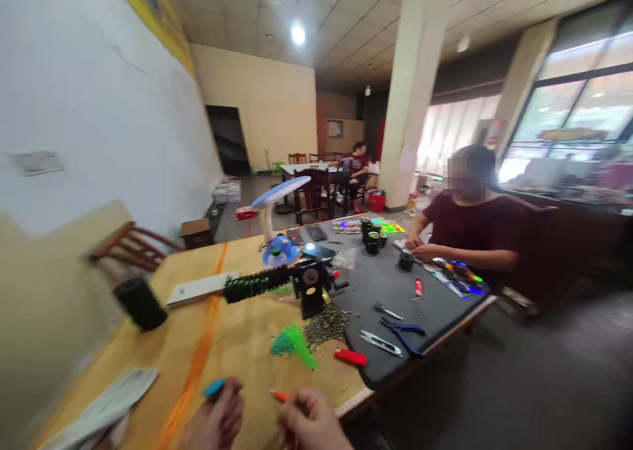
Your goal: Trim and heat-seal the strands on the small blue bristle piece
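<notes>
Wooden table (163, 351) was shared with seated co-worker (475, 206); black mat (435, 318) was laid across far end. Clamp (309, 282) was mounted near mat edge. Green fibres (294, 344), bead pile (326, 325), red lighter (350, 357) were scattered ahead of hands. Left hand (215, 417) and right hand (309, 423) were clenched near table edge, fingers curled on blue piece (214, 388) and orange piece (279, 396). Close pinch at tips was judged steadiest.

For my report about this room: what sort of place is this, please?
Probably a small handicraft workshop: a black work mat holds blue-handled pliers and thread snips, with black spools standing nearby.
</notes>
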Demonstrator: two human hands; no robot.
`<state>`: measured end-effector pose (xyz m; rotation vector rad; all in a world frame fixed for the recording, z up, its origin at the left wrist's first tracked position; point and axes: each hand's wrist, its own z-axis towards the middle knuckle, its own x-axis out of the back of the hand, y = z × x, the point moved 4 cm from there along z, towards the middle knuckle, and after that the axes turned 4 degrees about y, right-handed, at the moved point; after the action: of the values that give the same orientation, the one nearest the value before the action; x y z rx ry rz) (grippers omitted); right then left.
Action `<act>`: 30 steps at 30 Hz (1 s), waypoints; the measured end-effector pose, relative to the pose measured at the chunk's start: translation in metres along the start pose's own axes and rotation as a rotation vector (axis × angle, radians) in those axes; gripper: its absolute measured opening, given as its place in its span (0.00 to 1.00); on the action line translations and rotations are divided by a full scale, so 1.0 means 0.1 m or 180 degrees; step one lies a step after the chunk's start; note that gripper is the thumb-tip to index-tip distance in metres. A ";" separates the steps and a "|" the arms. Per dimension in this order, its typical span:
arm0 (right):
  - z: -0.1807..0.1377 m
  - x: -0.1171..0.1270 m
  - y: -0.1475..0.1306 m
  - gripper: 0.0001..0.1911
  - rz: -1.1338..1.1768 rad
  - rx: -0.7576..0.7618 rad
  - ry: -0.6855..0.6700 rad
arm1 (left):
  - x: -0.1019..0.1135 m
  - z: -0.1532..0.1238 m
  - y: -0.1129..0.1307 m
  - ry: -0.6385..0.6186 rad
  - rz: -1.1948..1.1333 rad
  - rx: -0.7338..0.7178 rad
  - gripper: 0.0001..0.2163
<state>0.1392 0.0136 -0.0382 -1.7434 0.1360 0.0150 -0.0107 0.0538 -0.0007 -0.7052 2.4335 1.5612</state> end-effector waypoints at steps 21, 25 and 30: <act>0.19 -0.19 -0.12 0.26 0.0565 -0.0468 -0.0591 | -0.05 -0.07 -0.21 -0.0229 0.0398 -0.0505 0.21; 0.24 -0.27 -0.02 0.27 0.0497 -0.0565 -0.0623 | 0.01 0.08 -0.16 -0.0006 0.0311 -0.0454 0.22; 0.28 -0.33 0.09 0.28 0.0429 -0.0603 -0.0628 | 0.07 0.17 -0.08 0.0130 0.0237 -0.0478 0.22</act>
<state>0.1078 0.0418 -0.0486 -1.9075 0.1095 0.3064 -0.0151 0.0641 -0.0175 -0.6844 2.4163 1.7902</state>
